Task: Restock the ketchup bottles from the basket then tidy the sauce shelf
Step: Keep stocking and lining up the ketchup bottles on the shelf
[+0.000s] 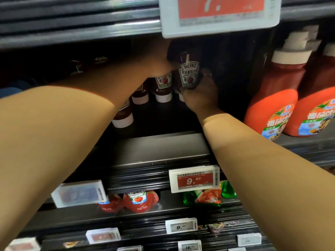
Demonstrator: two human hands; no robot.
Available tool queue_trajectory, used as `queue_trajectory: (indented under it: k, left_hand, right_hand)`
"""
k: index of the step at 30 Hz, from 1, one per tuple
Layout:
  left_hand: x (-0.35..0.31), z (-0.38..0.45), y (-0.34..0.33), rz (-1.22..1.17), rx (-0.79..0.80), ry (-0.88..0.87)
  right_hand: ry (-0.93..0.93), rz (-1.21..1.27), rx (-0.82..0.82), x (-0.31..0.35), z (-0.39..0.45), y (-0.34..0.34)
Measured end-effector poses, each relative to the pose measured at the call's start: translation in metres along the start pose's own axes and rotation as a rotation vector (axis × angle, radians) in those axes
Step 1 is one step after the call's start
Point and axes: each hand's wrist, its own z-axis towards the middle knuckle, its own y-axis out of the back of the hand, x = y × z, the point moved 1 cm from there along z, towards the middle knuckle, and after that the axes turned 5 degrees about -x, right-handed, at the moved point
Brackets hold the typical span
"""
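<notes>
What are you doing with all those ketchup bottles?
A person is putting Heinz ketchup on a dark store shelf. The right hand grips one upside-down Heinz bottle near its cap end, deep in the shelf. The left hand reaches in beside it, against the neighbouring bottle; its fingers are hard to see. More bottles stand cap-down in a row to the left. Big orange ketchup jugs sit on the right, and a price tag hangs below.

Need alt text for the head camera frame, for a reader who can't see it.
Both arms reach deep into a dark shelf: the right hand grips a Heinz ketchup bottle standing cap-down, the left hand rests on the neighbouring bottles in the row. Large red ketchup jugs stand to the right; price tags line the shelf edges below.
</notes>
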Motion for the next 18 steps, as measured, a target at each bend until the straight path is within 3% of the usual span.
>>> queue_trajectory:
  k: [9,18]
  left_hand:
    - [0.021,0.003,-0.003,0.021,0.025,0.090]
    - [0.025,0.002,-0.010,0.106,-0.025,0.084]
  right_hand:
    - [0.045,-0.079,-0.065,-0.001,0.005,-0.004]
    - [0.083,-0.091,-0.006,-0.001,0.003,-0.005]
